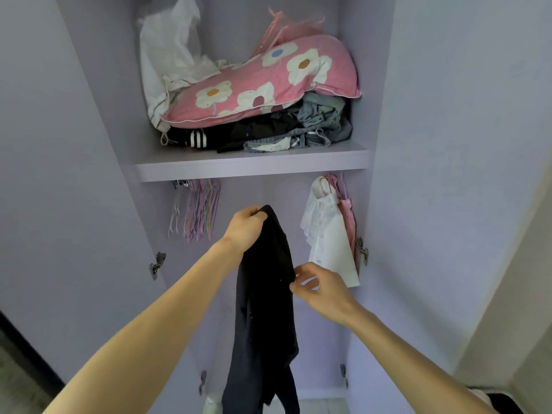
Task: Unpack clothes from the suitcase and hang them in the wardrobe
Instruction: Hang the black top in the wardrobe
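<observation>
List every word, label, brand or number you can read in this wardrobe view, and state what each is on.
No text can be read.
Small grey mark on the white hanging shirt: too blurred to read.
Pink flowered pillow and black cloth garment: no lettering visible.

1 head-worn camera faces the open wardrobe (254,167), close up.
</observation>
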`<move>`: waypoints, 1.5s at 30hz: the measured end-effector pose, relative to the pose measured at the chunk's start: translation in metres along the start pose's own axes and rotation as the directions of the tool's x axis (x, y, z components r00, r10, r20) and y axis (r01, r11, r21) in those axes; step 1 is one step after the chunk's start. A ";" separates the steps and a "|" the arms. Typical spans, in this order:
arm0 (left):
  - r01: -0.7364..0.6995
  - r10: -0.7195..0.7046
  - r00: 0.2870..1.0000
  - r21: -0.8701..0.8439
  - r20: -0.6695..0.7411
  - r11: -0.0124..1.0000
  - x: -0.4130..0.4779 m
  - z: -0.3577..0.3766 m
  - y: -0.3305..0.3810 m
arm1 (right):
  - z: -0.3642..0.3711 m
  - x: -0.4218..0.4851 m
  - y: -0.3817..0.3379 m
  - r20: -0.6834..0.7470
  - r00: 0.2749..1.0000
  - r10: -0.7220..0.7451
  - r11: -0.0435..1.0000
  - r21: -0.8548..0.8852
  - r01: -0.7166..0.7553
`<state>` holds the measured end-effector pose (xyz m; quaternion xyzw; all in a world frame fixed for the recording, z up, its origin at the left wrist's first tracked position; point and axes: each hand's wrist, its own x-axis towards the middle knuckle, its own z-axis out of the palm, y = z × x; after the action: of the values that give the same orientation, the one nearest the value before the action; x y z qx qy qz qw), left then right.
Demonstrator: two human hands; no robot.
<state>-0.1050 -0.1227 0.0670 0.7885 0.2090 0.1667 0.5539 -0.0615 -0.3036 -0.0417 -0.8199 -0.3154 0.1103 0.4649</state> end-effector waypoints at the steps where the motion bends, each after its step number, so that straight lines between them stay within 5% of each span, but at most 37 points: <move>1: 0.022 -0.021 1.000 -0.050 0.009 0.999 -0.002 -0.005 0.002 | 0.000 0.001 0.003 0.017 1.000 0.017 1.000 -0.013 -0.017; 6: 0.058 -0.057 0.998 -0.221 0.012 0.973 -0.009 -0.034 0.015 | 0.021 0.009 -0.004 0.149 0.989 0.008 0.999 -0.040 -0.002; 10: 0.026 -0.050 0.995 -0.254 -0.089 0.967 -0.013 -0.064 0.015 | 0.041 0.017 -0.006 -0.050 0.998 -0.029 1.000 -0.001 0.029; 16: 0.130 -0.075 0.929 0.130 -0.363 0.983 -0.017 -0.126 -0.037 | 0.007 0.037 -0.024 -0.262 0.962 0.077 0.997 0.051 -0.065; 19: 0.164 -0.079 0.966 0.349 -0.244 0.923 -0.023 -0.122 -0.062 | 0.001 0.044 -0.057 -0.212 0.977 -0.002 0.999 0.044 0.012; 24: -0.145 0.135 0.989 0.321 0.052 0.936 -0.050 -0.052 -0.070 | 0.006 0.053 -0.108 -0.051 0.991 -0.123 0.992 -0.032 0.121; 27: -0.163 0.153 0.987 0.429 0.059 0.888 -0.051 -0.024 -0.074 | 0.011 0.051 -0.117 0.028 0.985 -0.169 0.981 -0.093 0.171; 34: -0.177 0.145 0.984 0.596 0.101 0.783 -0.033 -0.058 -0.076 | -0.030 0.052 -0.070 -0.027 0.990 -0.140 0.926 -0.358 0.122; 38: -0.222 0.184 0.975 0.570 0.123 0.791 -0.023 -0.065 -0.058 | -0.043 0.045 -0.036 -0.042 0.984 -0.174 0.874 -0.466 0.135; 42: -0.155 0.153 0.988 0.383 0.035 0.911 -0.011 -0.065 -0.044 | -0.049 0.042 -0.004 -0.023 0.987 -0.159 0.751 -0.652 0.106; 45: -0.081 0.123 0.983 0.285 -0.136 0.955 -0.004 -0.063 -0.045 | -0.058 0.037 0.026 0.000 0.990 0.141 0.700 -0.708 -0.100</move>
<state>-0.1459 -0.0605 0.0457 0.8533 0.2309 0.2237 0.4106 0.0057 -0.3303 -0.0279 -0.9508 -0.2915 0.0338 0.0995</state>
